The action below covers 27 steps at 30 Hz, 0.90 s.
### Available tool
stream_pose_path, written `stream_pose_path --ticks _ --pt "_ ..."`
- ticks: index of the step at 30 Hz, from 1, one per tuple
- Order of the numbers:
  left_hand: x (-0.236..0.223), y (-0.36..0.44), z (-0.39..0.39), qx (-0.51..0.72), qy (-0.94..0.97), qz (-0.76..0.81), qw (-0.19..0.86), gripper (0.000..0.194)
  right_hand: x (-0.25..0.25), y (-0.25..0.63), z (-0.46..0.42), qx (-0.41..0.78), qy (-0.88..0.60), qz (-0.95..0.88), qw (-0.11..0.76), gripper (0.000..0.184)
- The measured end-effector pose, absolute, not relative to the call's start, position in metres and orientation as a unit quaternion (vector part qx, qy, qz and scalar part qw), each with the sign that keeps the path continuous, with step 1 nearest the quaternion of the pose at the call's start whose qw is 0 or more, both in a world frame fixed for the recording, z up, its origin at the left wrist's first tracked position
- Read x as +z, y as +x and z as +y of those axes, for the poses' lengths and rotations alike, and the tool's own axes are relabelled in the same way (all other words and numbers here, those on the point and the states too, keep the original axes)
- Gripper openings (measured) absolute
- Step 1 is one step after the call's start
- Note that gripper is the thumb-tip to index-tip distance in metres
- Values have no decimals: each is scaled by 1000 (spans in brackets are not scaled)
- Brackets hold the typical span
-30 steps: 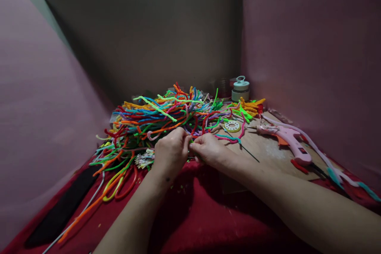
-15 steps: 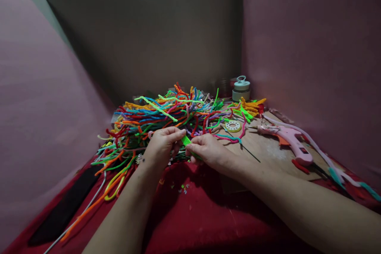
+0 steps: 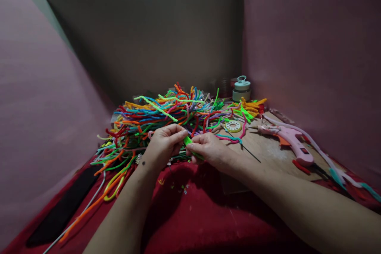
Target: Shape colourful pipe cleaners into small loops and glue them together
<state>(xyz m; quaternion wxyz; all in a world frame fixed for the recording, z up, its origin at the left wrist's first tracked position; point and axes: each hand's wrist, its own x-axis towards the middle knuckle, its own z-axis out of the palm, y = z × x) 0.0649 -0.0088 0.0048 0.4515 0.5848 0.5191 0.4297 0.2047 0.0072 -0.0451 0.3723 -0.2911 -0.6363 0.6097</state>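
Between my two hands is a short bright green piece [image 3: 187, 141], which looks like folded pipe cleaners; parts of it are hidden by the fingers. My left hand [image 3: 166, 141] pinches its upper left end between thumb and fingers. From the other side, my right hand [image 3: 206, 147] grips the lower right end, thumb on top. Just behind them lies a big heap of multicoloured pipe cleaners [image 3: 154, 115], some of them hanging over toward the left. Both hands are held above the front edge of this heap.
A pink glue gun [image 3: 293, 141] lies on a wooden board [image 3: 268, 154] at right, its nozzle pointing left. Near it are a round bead-like disc [image 3: 233, 126], a lidded jar [image 3: 241, 88] and orange pipe cleaners [image 3: 254, 106]. A black strip [image 3: 64, 208] rests on the red cloth [image 3: 190, 214].
Both hands keep their pinch on the green piece and have shifted very slightly to the right. A little more of its green shows between them. Nothing else has visibly moved.
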Motion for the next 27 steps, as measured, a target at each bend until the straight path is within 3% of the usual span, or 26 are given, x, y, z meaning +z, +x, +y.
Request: stream_pose_path --ticks 5,13,27 --pt "8 65 -10 398 607 586 360 23 -39 206 4 598 -301 -654 352 17" --pt "8 60 -10 390 612 500 472 18 -39 206 3 650 -269 -620 349 15" --pt "9 68 -11 354 656 556 368 17 -33 205 1 724 -258 -540 342 9"
